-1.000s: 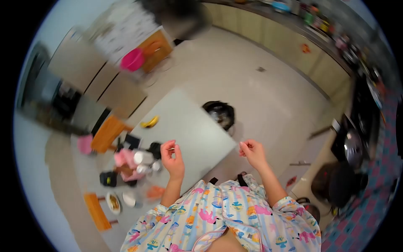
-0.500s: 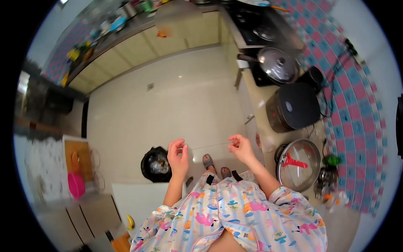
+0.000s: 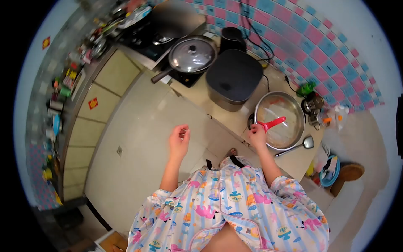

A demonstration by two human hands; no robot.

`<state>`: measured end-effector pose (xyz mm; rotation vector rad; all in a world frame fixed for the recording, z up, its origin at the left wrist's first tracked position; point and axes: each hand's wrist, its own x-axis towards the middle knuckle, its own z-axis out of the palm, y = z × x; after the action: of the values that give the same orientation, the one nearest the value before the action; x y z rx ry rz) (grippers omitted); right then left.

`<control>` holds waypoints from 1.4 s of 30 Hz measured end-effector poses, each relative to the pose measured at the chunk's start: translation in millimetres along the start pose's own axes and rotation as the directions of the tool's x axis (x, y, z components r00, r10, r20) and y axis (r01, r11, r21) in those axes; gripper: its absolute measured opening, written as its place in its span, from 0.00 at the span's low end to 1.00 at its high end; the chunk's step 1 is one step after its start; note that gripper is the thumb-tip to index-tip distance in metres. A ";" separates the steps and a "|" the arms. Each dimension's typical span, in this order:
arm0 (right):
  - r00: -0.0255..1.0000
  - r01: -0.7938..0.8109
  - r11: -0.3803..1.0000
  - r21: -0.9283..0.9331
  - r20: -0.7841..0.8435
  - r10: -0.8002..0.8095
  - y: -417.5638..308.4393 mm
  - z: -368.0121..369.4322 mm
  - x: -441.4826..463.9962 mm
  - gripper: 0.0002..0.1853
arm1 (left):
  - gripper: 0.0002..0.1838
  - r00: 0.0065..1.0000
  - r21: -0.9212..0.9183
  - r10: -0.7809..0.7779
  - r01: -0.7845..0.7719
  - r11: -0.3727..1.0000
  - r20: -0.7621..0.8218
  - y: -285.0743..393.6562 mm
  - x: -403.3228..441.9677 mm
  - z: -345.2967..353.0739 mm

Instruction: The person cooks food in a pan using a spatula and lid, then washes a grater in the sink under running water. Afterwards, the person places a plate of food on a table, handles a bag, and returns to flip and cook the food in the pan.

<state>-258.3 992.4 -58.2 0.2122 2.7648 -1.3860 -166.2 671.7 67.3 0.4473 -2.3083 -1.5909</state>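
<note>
My left hand (image 3: 179, 140) is raised over the floor at the centre, its fingers loosely curled and apart, holding nothing. My right hand (image 3: 257, 136) is at the left rim of a wide steel pan (image 3: 291, 136) on the counter. Its fingers are bent near the end of a red-handled tool (image 3: 275, 122) lying across the pan; whether they touch it is unclear. A metal spatula (image 3: 308, 143) lies beside the pan, at its lower right.
A dark rice cooker (image 3: 234, 77) stands on the counter (image 3: 224, 113), left of the pan. Further left are a lidded frying pan (image 3: 192, 54) with its handle sticking out and a stove (image 3: 145, 44). A green bottle (image 3: 306, 88) and glass jars stand behind the pan.
The view has swung right, from the table to the counter. My right hand has come from over the floor to the pan's rim; my left hand stays raised.
</note>
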 end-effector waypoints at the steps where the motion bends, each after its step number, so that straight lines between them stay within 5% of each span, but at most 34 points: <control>1: 0.993 -0.015 0.998 -0.066 -0.122 0.007 3.6 -13.9 3.9 0.21 | 0.08 0.998 -0.015 0.015 -0.014 1.000 0.059 4.9 10.9 19.1; 4: 0.871 -0.262 0.963 0.057 -0.415 0.262 21.0 -40.9 20.3 0.24 | 0.08 0.974 -0.039 0.002 0.007 0.999 0.227 24.4 32.9 81.4; 10: 0.796 -0.255 0.962 0.100 -0.543 0.267 67.4 -74.8 26.7 0.21 | 0.12 0.839 -0.058 0.053 -0.025 0.998 0.542 36.9 55.8 199.4; 15: 0.496 -0.370 0.908 0.198 -0.784 0.373 119.5 -85.8 -1.1 0.16 | 0.12 0.610 -0.033 0.095 -0.112 0.993 0.787 41.6 61.4 270.6; 19: 0.300 -0.612 0.715 0.339 -0.737 0.606 148.1 -89.9 -36.2 0.12 | 0.15 0.420 -0.044 0.148 -0.248 0.968 0.895 47.5 65.2 312.6; 21: 0.296 -0.692 0.650 0.314 -0.698 0.652 161.3 -87.7 -47.5 0.13 | 0.19 0.364 -0.017 0.143 -0.328 0.945 0.920 48.9 63.1 328.5; 28: 0.252 -0.826 0.491 0.276 -0.599 0.760 205.5 -88.5 -37.2 0.25 | 0.31 0.383 0.015 0.204 -0.497 0.868 0.901 34.3 39.5 411.6; 31: 0.264 -0.832 0.465 0.304 -0.520 0.812 210.1 -99.0 -28.4 0.27 | 0.29 0.505 0.040 0.329 -0.589 0.807 0.798 15.5 16.7 444.7; 34: 0.321 -0.825 0.502 0.259 -0.516 0.794 221.7 -105.0 -24.1 0.25 | 0.23 0.673 0.210 0.253 -0.526 0.824 0.695 11.3 -1.8 465.4; 42: 0.344 -0.838 0.481 0.258 -0.434 0.833 243.8 -116.7 -17.8 0.18 | 0.12 0.735 0.444 0.057 -0.468 0.764 0.676 26.0 -5.0 472.9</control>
<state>-203.5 1228.0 -180.1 1.9554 2.1947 -1.0399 -360.1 1081.5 -69.9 -0.4048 -3.1934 -0.8971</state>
